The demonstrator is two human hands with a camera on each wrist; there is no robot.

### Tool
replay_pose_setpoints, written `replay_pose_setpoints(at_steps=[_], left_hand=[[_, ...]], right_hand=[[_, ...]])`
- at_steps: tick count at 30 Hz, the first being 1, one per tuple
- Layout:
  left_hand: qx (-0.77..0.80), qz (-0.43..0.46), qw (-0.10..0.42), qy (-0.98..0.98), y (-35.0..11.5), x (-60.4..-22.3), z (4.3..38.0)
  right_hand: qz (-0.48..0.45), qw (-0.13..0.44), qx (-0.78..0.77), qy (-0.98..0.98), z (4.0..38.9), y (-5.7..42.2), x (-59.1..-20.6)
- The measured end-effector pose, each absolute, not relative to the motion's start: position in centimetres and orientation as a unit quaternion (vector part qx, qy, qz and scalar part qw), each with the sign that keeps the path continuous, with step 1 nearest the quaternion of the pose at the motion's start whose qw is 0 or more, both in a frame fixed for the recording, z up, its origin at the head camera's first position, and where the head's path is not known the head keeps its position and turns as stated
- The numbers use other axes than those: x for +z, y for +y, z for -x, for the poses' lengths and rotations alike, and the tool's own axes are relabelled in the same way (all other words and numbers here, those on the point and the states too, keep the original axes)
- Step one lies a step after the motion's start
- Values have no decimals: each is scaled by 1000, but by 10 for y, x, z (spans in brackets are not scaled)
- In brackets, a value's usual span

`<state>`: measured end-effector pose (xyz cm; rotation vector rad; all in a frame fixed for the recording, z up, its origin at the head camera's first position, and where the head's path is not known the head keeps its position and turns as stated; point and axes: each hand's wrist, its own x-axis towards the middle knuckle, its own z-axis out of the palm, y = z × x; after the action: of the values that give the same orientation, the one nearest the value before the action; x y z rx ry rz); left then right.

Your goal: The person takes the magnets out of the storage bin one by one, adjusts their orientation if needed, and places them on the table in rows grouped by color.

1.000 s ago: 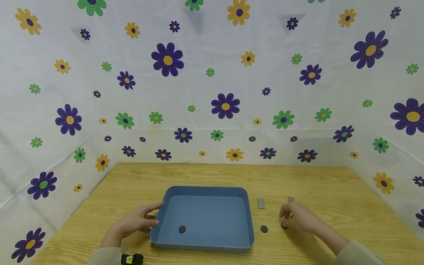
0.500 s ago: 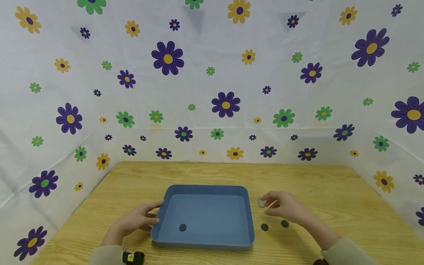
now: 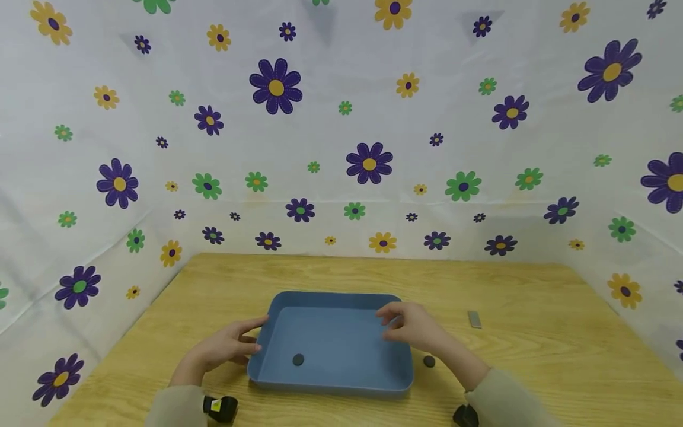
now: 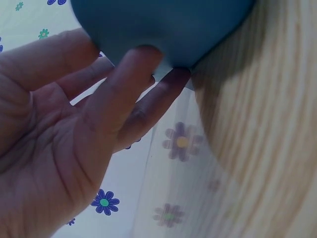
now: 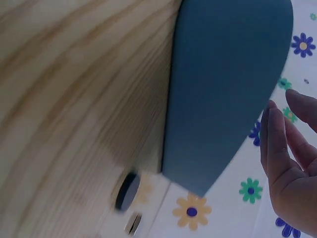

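My left hand rests against the left wall of a shallow blue tray, its fingers bent at the rim. In the left wrist view its fingertips touch the tray's outer side. Inside the tray, at the left, lies a small dark disc. Above the tray's right wall hovers my right hand, thumb and fingers apart, with nothing visible between them. Another dark disc lies on the table right of the tray. Farther right is a thin grey rectangular piece. The right hand or forearm covers the second disc and nearer grey piece seen earlier.
The wooden table reaches back to a white flowered cloth, which encloses the left, back and right sides. Black wrist cameras sit at both cuffs.
My right hand has moved left, from a dark disc on the table, past the nearer grey piece, to above the tray's right side. My left hand stays at the tray. The head view tips slightly down.
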<state>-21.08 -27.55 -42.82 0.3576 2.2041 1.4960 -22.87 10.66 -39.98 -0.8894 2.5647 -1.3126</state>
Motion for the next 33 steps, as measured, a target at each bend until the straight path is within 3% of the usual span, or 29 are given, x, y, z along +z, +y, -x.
replay_pose_setpoints(at_steps=[22, 33], left_hand=[[541, -128, 222, 801, -274, -426, 210], [545, -127, 223, 798, -276, -427, 211]], right_hand=[[314, 141, -450, 824, 225, 0, -406], [329, 124, -399, 847, 229, -27, -413]])
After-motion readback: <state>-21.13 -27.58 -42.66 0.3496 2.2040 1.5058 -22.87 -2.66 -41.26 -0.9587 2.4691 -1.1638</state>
